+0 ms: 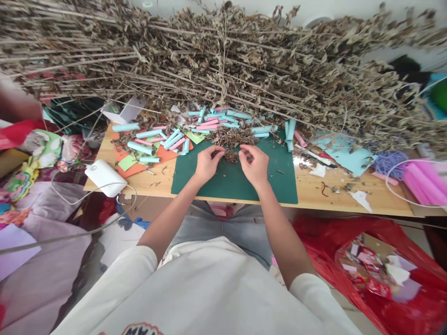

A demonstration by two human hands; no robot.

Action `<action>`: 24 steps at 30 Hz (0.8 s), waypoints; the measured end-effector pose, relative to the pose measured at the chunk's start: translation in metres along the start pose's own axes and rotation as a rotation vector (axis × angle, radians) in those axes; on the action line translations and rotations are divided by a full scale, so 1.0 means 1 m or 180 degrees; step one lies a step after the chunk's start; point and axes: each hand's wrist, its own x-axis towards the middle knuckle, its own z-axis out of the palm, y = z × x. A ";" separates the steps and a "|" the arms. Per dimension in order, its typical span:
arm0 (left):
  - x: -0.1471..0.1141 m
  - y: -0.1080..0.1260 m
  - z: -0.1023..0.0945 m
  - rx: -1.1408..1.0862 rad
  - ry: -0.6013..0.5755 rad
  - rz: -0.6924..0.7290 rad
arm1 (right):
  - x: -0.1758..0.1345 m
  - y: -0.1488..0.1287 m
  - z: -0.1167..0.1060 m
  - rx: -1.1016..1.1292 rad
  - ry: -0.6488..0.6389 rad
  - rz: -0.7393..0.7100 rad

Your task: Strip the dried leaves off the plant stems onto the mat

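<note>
A pile of dried, crumbled brown leaves (232, 138) lies at the back of a dark green cutting mat (216, 179). My left hand (208, 164) is at the pile's left front edge, its thumb and fingers pinched on dried leaves. Opposite it, my right hand (255, 165) curls inward at the right front edge, fingertips closed on leaf bits. A few crumbs are scattered on the mat between them. Just behind the pile lie several rolled paper tubes, light blue (232, 114) and pink (207, 124). What exactly sits between the fingertips is partly hidden.
A large bundle of dried leafy stems (223, 56) spans the back of the wooden table (307, 195). Orange paper (131, 170) and a white power bank (105, 178) with a cable lie left. Blue paper (345, 151) lies right; a red plastic bag (324, 242) of scraps stands below.
</note>
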 end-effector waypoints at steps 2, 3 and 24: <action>-0.007 -0.001 0.001 0.0010 -0.0095 0.0030 | -0.006 -0.002 0.002 0.0219 -0.0059 -0.0032; -0.012 -0.001 0.002 0.0018 -0.0114 0.0063 | -0.010 -0.004 0.004 0.0294 -0.0112 -0.0085; -0.039 -0.001 0.009 0.0772 -0.0116 0.0600 | -0.043 -0.006 0.017 -0.0453 -0.0027 -0.0717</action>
